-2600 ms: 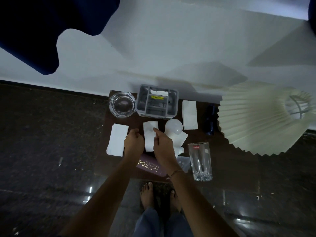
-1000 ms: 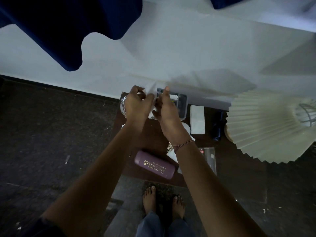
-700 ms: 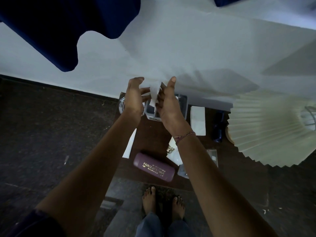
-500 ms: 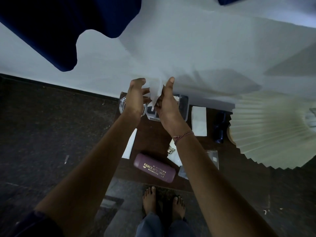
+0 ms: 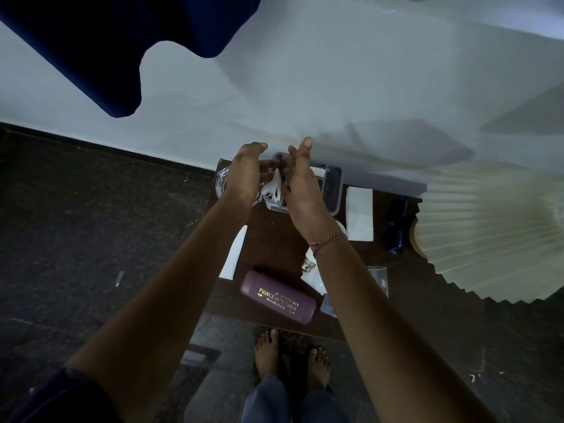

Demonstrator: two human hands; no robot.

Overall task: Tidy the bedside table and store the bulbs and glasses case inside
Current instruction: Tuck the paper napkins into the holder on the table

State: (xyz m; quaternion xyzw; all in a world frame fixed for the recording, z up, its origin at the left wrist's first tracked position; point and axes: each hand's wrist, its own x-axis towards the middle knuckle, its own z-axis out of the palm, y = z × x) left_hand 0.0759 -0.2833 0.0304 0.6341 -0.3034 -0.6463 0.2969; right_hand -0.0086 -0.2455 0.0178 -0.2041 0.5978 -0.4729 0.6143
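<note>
The left hand (image 5: 247, 175) and right hand (image 5: 300, 186) are raised together, fingertips pinching a white paper (image 5: 274, 189) between them, though blur hides the exact grip. Below them are a grey organiser (image 5: 333, 190) and a glass ashtray (image 5: 220, 182) at the back of the table (image 5: 274, 239). The purple glasses case (image 5: 277, 297) lies at the table's front edge, with a bulb (image 5: 307, 264) just beside it, partly under the right wrist. A pleated lampshade (image 5: 488, 233) stands to the right.

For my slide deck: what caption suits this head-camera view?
Left hand and right hand hold white paper over the grey organiser; purple glasses case lies nearer the camera, untouched.
</note>
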